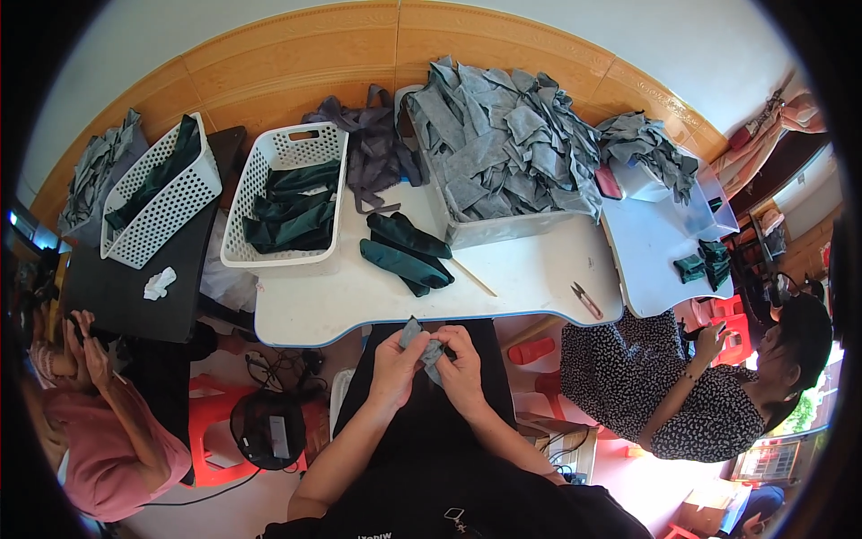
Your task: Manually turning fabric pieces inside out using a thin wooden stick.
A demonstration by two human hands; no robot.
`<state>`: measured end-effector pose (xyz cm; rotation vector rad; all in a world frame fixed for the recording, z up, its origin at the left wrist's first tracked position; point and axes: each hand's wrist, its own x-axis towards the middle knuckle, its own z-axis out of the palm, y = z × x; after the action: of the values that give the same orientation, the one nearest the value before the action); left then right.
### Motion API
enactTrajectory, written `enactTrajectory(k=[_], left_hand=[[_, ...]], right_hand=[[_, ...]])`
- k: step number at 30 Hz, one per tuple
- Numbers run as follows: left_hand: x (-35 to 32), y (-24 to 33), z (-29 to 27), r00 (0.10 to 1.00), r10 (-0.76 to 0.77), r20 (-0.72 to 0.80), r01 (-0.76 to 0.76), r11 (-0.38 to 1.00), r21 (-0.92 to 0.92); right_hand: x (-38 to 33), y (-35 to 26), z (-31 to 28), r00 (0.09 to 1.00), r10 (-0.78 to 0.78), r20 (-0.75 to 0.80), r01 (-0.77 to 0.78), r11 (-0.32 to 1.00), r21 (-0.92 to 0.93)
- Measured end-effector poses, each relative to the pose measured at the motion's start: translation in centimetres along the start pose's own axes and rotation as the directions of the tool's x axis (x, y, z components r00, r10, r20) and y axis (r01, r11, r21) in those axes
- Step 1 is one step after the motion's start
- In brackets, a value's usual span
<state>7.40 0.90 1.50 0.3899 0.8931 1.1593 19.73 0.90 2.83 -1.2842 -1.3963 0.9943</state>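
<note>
My left hand [395, 368] and my right hand [461, 366] meet above my lap, just off the table's near edge. Both have their fingers closed on a small grey fabric piece [418, 343], bunched between them; part of it is hidden by my fingers. Beyond them, on the white table [530, 276], lie several dark green velvety fabric pieces [406, 264]. A thin wooden stick [474, 278] lies beside these. Farther right, near the front edge, rests a pair of thread snips [588, 301].
A large bin [516, 232] heaped with grey fabric strips [507, 135] stands at the back. White perforated baskets [280, 260] [160, 229] with green pieces are on the left. People sit on both sides: a pink top [112, 449] left, a patterned dress [664, 395] right.
</note>
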Motion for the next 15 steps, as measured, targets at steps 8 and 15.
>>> enactTrajectory(k=[8,15], left_hand=[[-0.8,-0.5,0.0,0.994,-0.096,0.046,0.095,0.995,0.026],[-1.3,-1.8,1.5,0.999,-0.034,0.015,0.033,0.998,0.05]], right_hand=[[0.0,-0.6,-0.2,0.993,0.112,0.043,-0.116,0.989,0.097],[0.6,0.6,0.0,1.0,-0.015,-0.02,0.013,0.995,-0.103]])
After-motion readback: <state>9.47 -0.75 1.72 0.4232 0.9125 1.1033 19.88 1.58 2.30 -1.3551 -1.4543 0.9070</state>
